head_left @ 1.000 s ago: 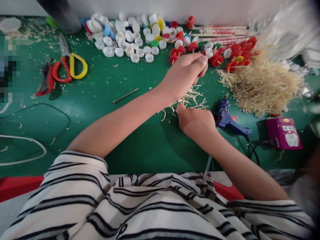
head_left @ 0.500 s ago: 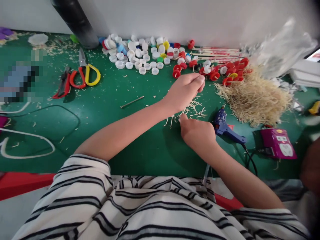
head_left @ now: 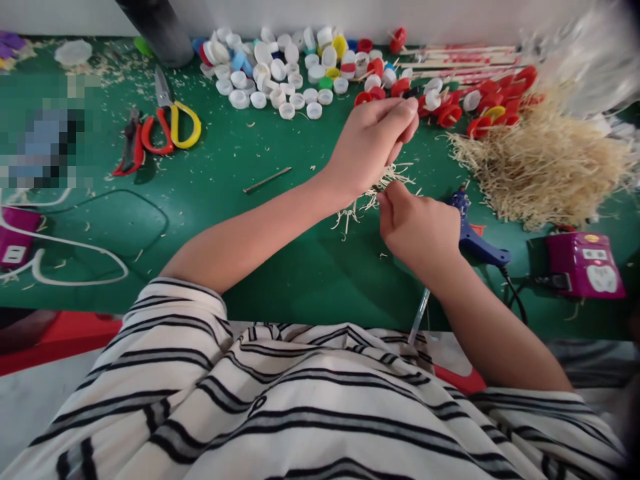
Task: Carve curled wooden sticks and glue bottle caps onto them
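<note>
My left hand is closed, its fingertips pinched together near the red caps; what it holds, if anything, is too small to make out. Below and to its right, my right hand is also closed, thumb against the curled index finger, and its contents are hidden. Short pale strands lie on the green table between and beside the two hands. A blue glue gun rests just right of my right hand. Farther right is a big heap of pale shredded strands.
White and coloured bottle caps lie along the wall, beside a dark bottle. Scissors, red-handled pliers and a nail are on the left. A purple box with a cable sits at the right.
The camera view has shifted, so table items appear higher, those on the right also farther right. My hands remain closed, and my right hand is slightly nearer my left.
</note>
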Demonstrator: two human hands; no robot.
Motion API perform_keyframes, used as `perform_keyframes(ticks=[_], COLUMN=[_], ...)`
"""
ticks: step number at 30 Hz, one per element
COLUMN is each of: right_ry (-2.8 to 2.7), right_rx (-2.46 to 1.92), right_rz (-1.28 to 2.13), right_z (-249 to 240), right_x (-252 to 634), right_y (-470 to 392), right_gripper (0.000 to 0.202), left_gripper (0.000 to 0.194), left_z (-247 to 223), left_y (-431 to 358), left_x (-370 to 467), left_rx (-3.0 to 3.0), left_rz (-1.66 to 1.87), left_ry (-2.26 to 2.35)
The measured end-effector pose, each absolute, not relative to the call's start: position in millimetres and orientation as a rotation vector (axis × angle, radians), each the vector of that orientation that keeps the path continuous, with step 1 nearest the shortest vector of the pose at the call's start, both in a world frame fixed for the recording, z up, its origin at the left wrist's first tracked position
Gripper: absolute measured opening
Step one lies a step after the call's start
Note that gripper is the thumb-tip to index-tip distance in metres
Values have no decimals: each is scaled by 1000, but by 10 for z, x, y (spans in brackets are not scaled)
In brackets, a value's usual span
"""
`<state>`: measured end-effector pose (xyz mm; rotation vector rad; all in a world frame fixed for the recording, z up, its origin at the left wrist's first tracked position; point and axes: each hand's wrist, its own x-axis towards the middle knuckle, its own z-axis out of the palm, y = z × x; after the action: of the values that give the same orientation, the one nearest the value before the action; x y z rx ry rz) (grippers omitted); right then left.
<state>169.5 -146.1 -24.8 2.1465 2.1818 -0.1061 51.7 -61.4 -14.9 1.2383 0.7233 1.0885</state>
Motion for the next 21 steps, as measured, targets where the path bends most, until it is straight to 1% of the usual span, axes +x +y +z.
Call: perform_keyframes(ticks=[4, 6, 9, 12, 17, 19, 21], right_ry=[2159, 2155, 2173, 2233, 2352, 2362, 2357], right_rx=[2143, 2116, 2076, 2083, 2070, 2067, 2058], right_rz=[-183, -255, -371, -494, -868, -885, -805], right_z=[-271, -289, -303, -318, -384, -395, -384], right_x=[1708, 1711, 1710, 1724, 1797, 1800, 1770], right_y=[-1435, -1424, -1411, -1385, -1322, -1324, -1347], right_gripper=[50, 46, 40, 34, 32, 32, 32], left_gripper=[75, 80, 78, 76, 73, 74, 75], left_z=[-216, -218, -174, -136, -142, -157, -179], left_y=[-551, -528, -543, -576, -595, -610, -629], left_x=[533, 514, 472, 451, 465, 472, 483], left_rx=[1215, 1230, 1289, 1325, 1287, 1259, 1223], left_rz=[986, 936, 850, 837, 864, 905, 954], left_ry=[635, 607, 555, 468, 462, 469, 467])
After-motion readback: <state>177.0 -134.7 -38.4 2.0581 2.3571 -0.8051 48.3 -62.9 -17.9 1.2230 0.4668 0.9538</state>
